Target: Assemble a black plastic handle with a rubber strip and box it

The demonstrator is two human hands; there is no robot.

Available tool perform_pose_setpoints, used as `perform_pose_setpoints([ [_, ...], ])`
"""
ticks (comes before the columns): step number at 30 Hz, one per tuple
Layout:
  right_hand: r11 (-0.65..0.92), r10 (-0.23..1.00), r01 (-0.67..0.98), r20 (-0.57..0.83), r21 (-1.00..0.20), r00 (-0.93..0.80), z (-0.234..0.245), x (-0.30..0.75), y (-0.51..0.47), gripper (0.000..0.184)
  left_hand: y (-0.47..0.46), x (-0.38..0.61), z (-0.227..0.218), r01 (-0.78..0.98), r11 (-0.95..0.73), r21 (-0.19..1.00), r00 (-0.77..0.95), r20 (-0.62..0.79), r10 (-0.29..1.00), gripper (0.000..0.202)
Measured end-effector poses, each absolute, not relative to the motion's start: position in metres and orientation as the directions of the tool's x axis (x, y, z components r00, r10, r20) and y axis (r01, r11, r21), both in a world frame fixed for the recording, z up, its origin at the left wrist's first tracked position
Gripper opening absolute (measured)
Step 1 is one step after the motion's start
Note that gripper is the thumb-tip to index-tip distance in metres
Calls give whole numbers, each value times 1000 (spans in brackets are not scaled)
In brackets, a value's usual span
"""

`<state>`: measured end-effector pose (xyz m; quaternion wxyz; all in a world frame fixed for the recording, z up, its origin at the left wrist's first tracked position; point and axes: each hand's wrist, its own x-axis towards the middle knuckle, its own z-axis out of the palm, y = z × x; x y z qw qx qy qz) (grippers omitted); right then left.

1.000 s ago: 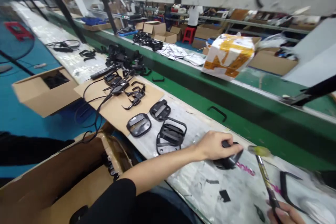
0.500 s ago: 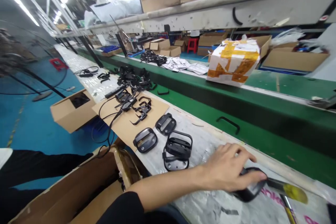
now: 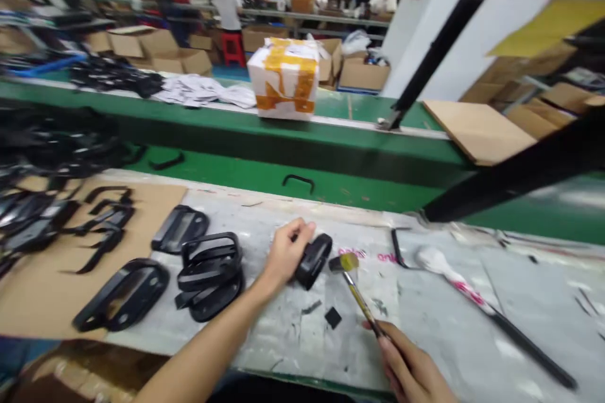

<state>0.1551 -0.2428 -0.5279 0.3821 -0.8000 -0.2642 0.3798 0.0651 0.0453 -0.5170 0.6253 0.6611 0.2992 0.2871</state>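
Note:
My left hand (image 3: 287, 253) is closed around a black plastic bracket (image 3: 314, 262), tipped on its edge on the worktable (image 3: 368, 352). In my right hand (image 3: 406, 359) is the handle of a small hammer (image 3: 362, 299). Its head, black at one end and yellow at the other, is just right of the bracket, apparently apart from it. A small black square (image 3: 333, 317) lies below them. Left of my left hand are stacked black brackets (image 3: 210, 277), with a single bracket (image 3: 123, 295) and another bracket (image 3: 180, 228) farther left.
A white-headed mallet (image 3: 496, 315) lies at right near a thin black handle (image 3: 397, 249). Cardboard (image 3: 42, 302) at left carries several black parts. Behind the table runs a green conveyor (image 3: 246, 182); a taped box (image 3: 286, 79) stands beyond. A slanted black post (image 3: 510, 167) rises at right.
My view has swung right and tilted down. My right hand has come into view holding the hammer, which lay on the table before. My left hand still grips the bracket, now turned on edge.

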Motion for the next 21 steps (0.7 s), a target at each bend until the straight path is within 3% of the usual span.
perform_pose_setpoints([
  [2,-574,720,101,-442,-813,535,-521,147,-241,64,45,61,-520,21,-8,1000,634,-7,773,41],
  [7,-486,795,139,-371,-863,480,-510,137,-233,44,43,50,-530,-110,0,994,666,73,743,21],
  [11,-589,747,-151,-606,-794,271,-515,134,-238,46,46,49,-537,-110,-63,992,615,117,780,23],
  [13,-588,726,-201,-620,-784,297,-517,134,-246,49,48,50,-542,-128,-74,989,630,139,764,27],
  [17,-489,734,72,-366,-869,572,-511,136,-258,46,46,50,-549,-129,-74,989,694,143,705,37],
  [21,-496,779,156,-358,-854,514,-507,137,-248,48,37,52,-549,-60,-103,993,643,117,757,50],
])
